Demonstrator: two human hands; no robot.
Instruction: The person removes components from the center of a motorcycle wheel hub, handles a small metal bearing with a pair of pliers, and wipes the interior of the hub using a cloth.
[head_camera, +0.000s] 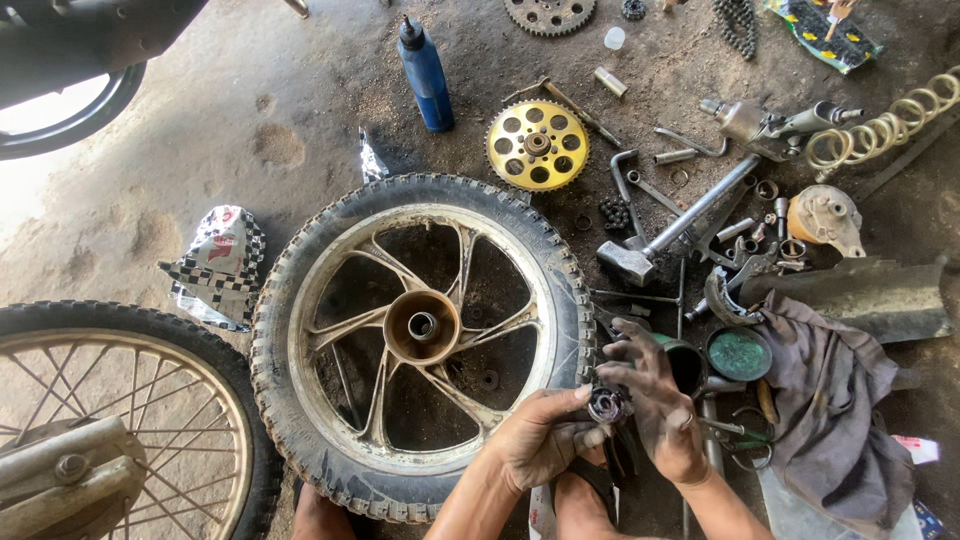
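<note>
Both hands are greasy and working over a small round bearing (607, 404) right at the lower right edge of the alloy wheel (420, 335), which lies flat on the dirt floor (230, 120). The left hand (545, 437) cups the bearing from below, fingers curled round it. The right hand (655, 395) has its fingers spread a bit, tips touching the bearing's top.

Room-wise, the only open floor is up and left of the wheel. On the right it's packed: a hammer (665, 235), a gold sprocket (538, 145) just above the tyre, loose bolts and rings, a round green tin lid (739, 354) and a grey rag (830, 395) right beside the right hand. A spoked wheel (120, 410) sits in the lower left corner, nearly touching the tyre.

Packaging: a crumpled checkered black-and-white wrapper with some red (218, 265) left of the tyre, a blue bottle with a black cap (425, 75) standing above it, and a green-yellow packet (822, 30) at the top right edge.
</note>
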